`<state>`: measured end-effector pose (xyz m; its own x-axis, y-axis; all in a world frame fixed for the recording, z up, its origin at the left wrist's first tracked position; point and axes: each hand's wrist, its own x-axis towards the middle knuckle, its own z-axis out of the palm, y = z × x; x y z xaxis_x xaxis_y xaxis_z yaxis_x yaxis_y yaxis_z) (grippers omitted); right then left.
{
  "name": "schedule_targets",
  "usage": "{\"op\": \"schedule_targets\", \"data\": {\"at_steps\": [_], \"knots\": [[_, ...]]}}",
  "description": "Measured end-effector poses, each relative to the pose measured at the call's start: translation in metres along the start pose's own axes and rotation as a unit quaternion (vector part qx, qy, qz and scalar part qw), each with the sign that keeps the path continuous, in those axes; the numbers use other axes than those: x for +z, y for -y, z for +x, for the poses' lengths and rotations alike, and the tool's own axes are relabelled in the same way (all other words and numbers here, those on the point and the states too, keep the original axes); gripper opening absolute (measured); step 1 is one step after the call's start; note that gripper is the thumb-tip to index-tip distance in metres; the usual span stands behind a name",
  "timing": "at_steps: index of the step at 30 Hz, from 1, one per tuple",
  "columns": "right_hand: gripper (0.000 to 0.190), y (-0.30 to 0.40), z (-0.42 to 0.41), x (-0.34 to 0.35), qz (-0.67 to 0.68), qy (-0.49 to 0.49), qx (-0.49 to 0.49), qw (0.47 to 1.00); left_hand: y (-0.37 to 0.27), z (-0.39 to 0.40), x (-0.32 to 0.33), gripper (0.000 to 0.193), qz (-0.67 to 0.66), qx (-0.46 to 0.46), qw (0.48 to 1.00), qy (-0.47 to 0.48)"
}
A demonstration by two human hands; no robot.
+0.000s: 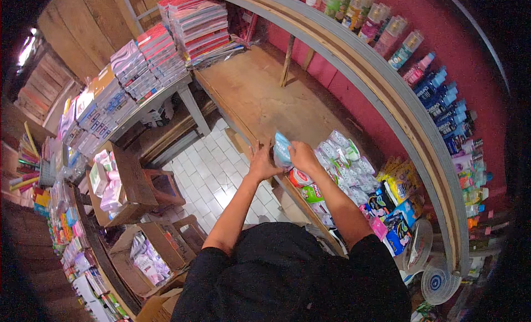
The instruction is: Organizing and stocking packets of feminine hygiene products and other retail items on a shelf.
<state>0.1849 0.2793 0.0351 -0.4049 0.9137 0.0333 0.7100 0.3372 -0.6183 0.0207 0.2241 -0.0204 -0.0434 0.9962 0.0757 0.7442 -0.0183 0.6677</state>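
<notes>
A light-blue plastic pouch [282, 149] stands tilted near the front edge of a wooden shelf board [265, 102]. My right hand [303, 157] grips it by its right side. My left hand [264, 162] is just left of the pouch, its fingers spread over the board's edge; whether it touches the pouch is hard to tell. Rows of small white and green packets [342, 156] lie on the board to the right of my right hand. A red-and-white packet [299, 177] and a green packet [312, 193] lie below my hands at the edge.
Stacked books [203, 27] stand at the far end. Above the board curves a grey-edged upper shelf [375, 89], with spray bottles [404, 50] beyond it. Open cardboard boxes [137, 210] with packets are at left, beside a stool [168, 187] on the tiled floor. Clear plastic tubs [440, 285] stand lower right.
</notes>
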Motion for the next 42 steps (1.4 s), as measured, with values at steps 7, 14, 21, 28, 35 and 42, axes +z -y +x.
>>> {"op": "schedule_targets", "data": {"at_steps": [7, 14, 21, 28, 35, 42], "knots": [[0.032, 0.004, -0.005, 0.006, -0.037, 0.072, 0.065, 0.995, 0.007, 0.001, 0.009, 0.111, 0.018, 0.022, 0.999, 0.019], [0.038, 0.004, -0.003, -0.008, -0.023, 0.067, 0.044, 0.997, 0.007, -0.009, 0.005, 0.105, 0.009, 0.033, 0.999, 0.007], [0.038, 0.009, -0.003, -0.019, -0.007, 0.042, 0.071, 0.997, 0.050, -0.074, -0.022, 0.085, -0.055, 0.001, 0.997, -0.057], [0.026, 0.000, -0.003, -0.012, -0.095, 0.057, 0.035, 0.993, 0.129, -0.197, -0.064, 0.059, -0.086, -0.132, 0.980, -0.123], [0.039, -0.003, 0.003, -0.019, -0.084, 0.041, 0.031, 0.995, 0.174, -0.306, -0.133, 0.028, -0.043, -0.250, 0.853, -0.456], [0.031, 0.109, -0.020, 0.059, -0.002, -0.044, -0.095, 0.994, 0.274, -0.468, -0.170, 0.052, 0.034, -0.695, 0.550, -0.463]]}}
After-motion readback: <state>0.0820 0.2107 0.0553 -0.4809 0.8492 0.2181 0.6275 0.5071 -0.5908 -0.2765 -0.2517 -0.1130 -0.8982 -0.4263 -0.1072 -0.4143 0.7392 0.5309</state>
